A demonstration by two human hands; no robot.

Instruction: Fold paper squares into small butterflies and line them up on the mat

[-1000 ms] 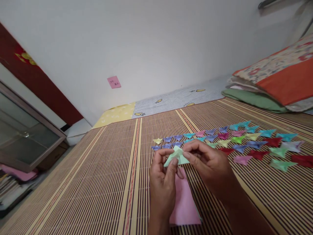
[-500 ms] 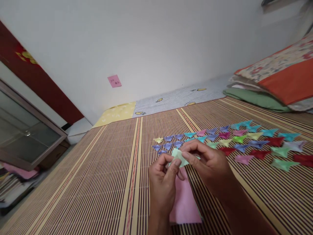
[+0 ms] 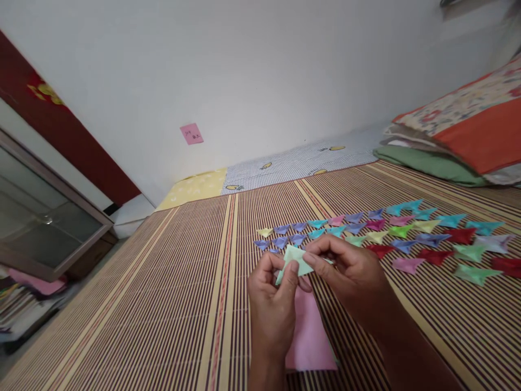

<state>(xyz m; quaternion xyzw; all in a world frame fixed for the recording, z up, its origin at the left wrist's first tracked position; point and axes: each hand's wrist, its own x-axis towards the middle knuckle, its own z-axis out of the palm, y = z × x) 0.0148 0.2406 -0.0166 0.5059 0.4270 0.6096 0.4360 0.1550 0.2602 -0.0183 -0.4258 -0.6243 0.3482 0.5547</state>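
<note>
Between my two hands is a small folded piece of pale green paper [image 3: 296, 259], held above the striped mat. My left hand [image 3: 274, 298] pinches its left side between thumb and fingers. The right side is gripped by the thumb and fingertips of my right hand [image 3: 350, 271], which hide part of the paper. Under my hands lies a pink sheet of paper [image 3: 310, 331], with a thin green edge showing at its lower right. Beyond and to the right, several small folded paper shapes [image 3: 401, 231] in many colours stand in rows.
A striped mat [image 3: 175, 293] covers the bed. Folded bedding [image 3: 480, 136] is stacked at the back right. A pink note [image 3: 191, 133] is on the wall. At the far left are a glass-paned cabinet [image 3: 49, 217] and piled papers [image 3: 24, 307].
More of the green paper shows between my hands, its left part now reaching lower past my left fingers. Both hands have shifted only slightly.
</note>
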